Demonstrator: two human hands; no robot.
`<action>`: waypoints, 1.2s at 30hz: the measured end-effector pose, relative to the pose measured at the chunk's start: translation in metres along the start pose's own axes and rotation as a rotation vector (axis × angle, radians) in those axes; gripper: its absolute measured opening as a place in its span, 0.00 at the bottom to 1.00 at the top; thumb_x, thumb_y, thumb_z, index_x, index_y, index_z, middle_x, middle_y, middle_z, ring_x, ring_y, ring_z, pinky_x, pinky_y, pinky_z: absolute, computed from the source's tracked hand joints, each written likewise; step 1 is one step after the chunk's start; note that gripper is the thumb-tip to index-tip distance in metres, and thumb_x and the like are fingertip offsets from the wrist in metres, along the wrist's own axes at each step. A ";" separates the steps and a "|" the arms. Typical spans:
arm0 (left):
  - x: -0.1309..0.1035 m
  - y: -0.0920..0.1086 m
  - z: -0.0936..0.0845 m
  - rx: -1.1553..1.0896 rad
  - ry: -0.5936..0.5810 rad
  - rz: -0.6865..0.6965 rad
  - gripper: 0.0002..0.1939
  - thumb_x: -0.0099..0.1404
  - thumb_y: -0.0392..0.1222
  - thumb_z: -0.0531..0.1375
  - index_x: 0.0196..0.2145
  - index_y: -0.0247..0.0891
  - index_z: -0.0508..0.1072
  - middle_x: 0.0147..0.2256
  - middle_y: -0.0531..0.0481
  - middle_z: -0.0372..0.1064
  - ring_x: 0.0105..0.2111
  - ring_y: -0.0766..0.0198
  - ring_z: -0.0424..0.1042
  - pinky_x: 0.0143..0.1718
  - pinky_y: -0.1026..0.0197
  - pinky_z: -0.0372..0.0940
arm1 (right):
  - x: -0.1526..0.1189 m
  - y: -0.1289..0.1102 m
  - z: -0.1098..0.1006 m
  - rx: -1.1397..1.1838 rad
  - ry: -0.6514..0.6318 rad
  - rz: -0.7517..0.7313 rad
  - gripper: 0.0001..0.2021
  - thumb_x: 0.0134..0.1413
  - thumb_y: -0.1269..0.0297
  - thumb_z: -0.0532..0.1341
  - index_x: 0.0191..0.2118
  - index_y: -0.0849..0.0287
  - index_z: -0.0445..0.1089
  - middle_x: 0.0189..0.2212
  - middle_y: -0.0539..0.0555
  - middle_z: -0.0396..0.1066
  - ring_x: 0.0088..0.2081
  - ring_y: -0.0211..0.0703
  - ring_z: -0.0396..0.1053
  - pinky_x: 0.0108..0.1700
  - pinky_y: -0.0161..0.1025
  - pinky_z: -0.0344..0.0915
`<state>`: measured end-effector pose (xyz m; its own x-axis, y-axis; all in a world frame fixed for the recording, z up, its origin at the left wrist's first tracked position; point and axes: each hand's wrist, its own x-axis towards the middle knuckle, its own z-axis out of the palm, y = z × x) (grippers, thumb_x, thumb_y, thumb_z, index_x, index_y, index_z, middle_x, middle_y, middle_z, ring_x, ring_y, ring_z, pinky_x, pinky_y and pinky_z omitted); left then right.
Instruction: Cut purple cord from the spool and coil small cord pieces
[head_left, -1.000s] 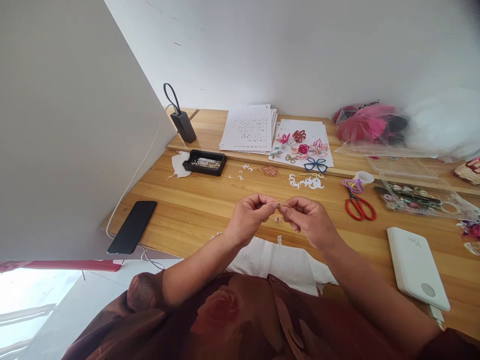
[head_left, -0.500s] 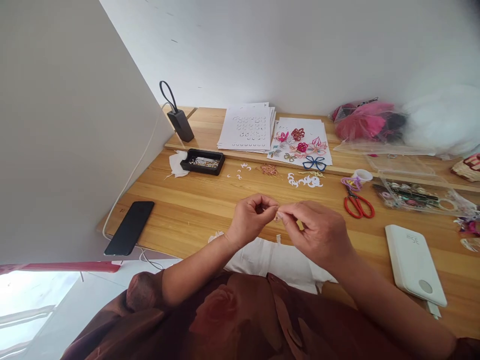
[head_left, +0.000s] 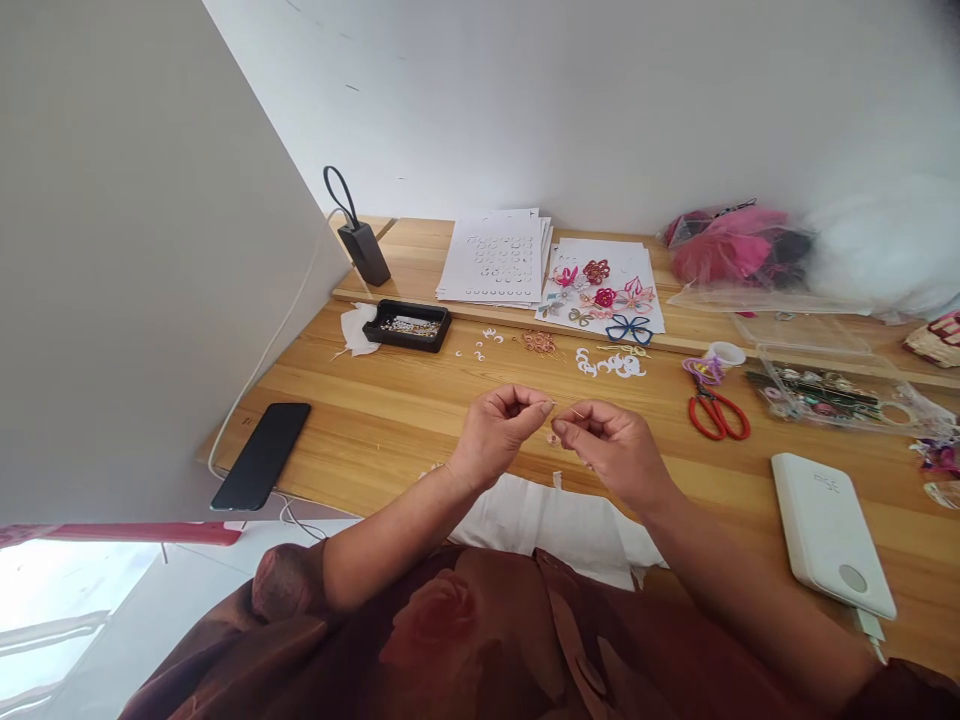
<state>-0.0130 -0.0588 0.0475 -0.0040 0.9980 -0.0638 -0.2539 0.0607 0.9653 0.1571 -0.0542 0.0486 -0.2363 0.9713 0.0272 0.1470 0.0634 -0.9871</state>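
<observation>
My left hand point(head_left: 499, 432) pinches a thin pale strand whose tip shows between its thumb and forefinger. Just to its right, my right hand point(head_left: 606, 442) is closed in a pinch, with a thin strand above its fingertips. A small gap parts the two hands. Beside the right fingertips is a small pinkish piece point(head_left: 553, 439). Beyond the hands on the wooden table lie copper-coloured looped pieces point(head_left: 538, 342) and white crescent cut-outs point(head_left: 611, 363). A white cloth point(head_left: 551, 522) is under my wrists.
A black tray point(head_left: 409, 326) of beads, a phone point(head_left: 261, 455) and a black power bank point(head_left: 364, 252) stand left. Paper sheets point(head_left: 491, 262) and flower ornaments point(head_left: 604, 298) lie behind. Red-handled scissors point(head_left: 718, 413), a clear box point(head_left: 832, 390) and a white power bank point(head_left: 832, 532) are at right.
My hands have moved slightly apart; the fingertips were together before. The right hand has turned a little, and thin strands now show at both pinches.
</observation>
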 end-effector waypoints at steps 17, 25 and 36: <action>-0.005 0.007 -0.001 -0.033 -0.170 -0.064 0.18 0.52 0.52 0.76 0.31 0.35 0.80 0.29 0.51 0.75 0.27 0.71 0.65 0.34 0.62 0.61 | 0.016 -0.030 -0.022 -0.322 0.159 -0.289 0.06 0.58 0.62 0.66 0.31 0.57 0.77 0.23 0.49 0.75 0.22 0.35 0.65 0.25 0.35 0.61; -0.003 0.010 0.002 -0.126 -0.139 -0.165 0.19 0.47 0.51 0.78 0.29 0.34 0.81 0.25 0.53 0.71 0.23 0.74 0.56 0.27 0.63 0.50 | 0.018 -0.013 -0.021 -0.118 0.116 -0.114 0.08 0.52 0.58 0.69 0.31 0.58 0.77 0.24 0.51 0.74 0.24 0.37 0.64 0.26 0.37 0.60; 0.000 0.004 0.003 -0.170 -0.018 -0.155 0.19 0.48 0.51 0.77 0.29 0.34 0.80 0.23 0.55 0.68 0.22 0.74 0.55 0.25 0.64 0.48 | -0.001 0.004 -0.002 -0.187 0.101 -0.189 0.07 0.59 0.62 0.67 0.31 0.57 0.76 0.23 0.50 0.74 0.23 0.37 0.66 0.25 0.36 0.60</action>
<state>-0.0116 -0.0583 0.0524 0.0647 0.9773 -0.2018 -0.4094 0.2104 0.8877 0.1601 -0.0540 0.0451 -0.1807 0.9554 0.2334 0.2862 0.2781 -0.9169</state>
